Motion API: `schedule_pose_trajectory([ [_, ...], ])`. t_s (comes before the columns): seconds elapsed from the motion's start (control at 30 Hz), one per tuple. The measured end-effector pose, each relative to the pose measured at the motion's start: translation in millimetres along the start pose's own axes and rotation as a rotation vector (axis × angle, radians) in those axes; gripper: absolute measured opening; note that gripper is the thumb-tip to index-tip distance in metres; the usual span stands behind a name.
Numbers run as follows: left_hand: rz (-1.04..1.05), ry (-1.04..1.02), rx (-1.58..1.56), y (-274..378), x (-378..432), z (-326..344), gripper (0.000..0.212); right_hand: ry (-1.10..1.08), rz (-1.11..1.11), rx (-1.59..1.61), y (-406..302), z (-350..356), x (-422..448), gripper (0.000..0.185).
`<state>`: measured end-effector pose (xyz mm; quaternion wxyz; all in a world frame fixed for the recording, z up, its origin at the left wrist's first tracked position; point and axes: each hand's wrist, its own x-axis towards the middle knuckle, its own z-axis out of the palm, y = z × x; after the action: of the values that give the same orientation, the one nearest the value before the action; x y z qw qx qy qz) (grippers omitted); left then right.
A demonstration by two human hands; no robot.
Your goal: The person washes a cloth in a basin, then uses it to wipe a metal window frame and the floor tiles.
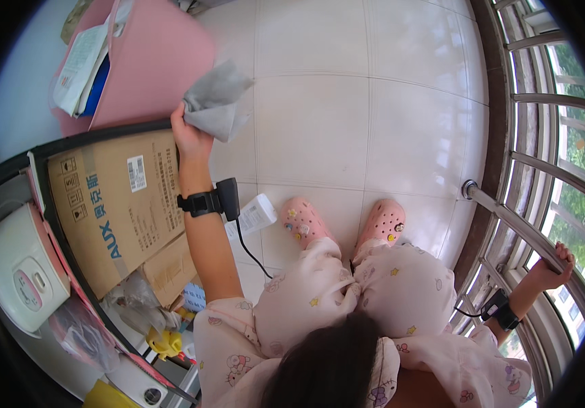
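Observation:
My left hand (pixel 194 137) holds a crumpled grey cloth (pixel 221 102) that hangs over the tiled floor. The hand is beside the corner of a black shelf frame (pixel 109 133); whether they touch I cannot tell. Just beyond it stands a pink plastic bin (pixel 160 61) with papers and bags inside. On the right, my right hand (pixel 552 268) is wrapped around a metal rail (pixel 517 224) in front of the barred window. Each wrist carries a black strap with a small device and a cable.
A printed cardboard box (pixel 114 204) sits in the shelf, with a white rice cooker (pixel 24 275), plastic bags (pixel 83 336) and yellow toys (pixel 165 344) nearby. A white bottle (pixel 254 217) is near my pink clogs (pixel 305 222). Window bars (pixel 552 99) line the right side.

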<state>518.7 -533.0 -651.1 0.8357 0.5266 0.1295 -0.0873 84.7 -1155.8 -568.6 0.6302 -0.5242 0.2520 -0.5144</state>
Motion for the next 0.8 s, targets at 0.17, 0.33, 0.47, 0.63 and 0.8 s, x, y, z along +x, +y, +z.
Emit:
schedule_pose_trajectory([
  [0.17,0.094,0.349,0.093,-47,24,-61,0.046,0.050,-0.005,-0.118,-11,26,-23,0.025],
  [0.33,0.411,0.073,1.454,-116,40,-113,0.044,0.299,-0.462,-0.895,-1,86,-110,0.034],
  [0.47,0.427,0.045,1.864,-183,81,-85,0.053,-0.075,-0.801,-1.290,-19,107,-140,0.026],
  [0.63,0.729,-0.140,1.945,-224,146,29,0.057,-0.343,-0.671,-1.120,-7,117,-130,0.016],
  [0.8,0.869,-0.802,1.709,-307,43,163,0.061,-0.508,-0.576,-0.753,91,189,-76,0.017],
])
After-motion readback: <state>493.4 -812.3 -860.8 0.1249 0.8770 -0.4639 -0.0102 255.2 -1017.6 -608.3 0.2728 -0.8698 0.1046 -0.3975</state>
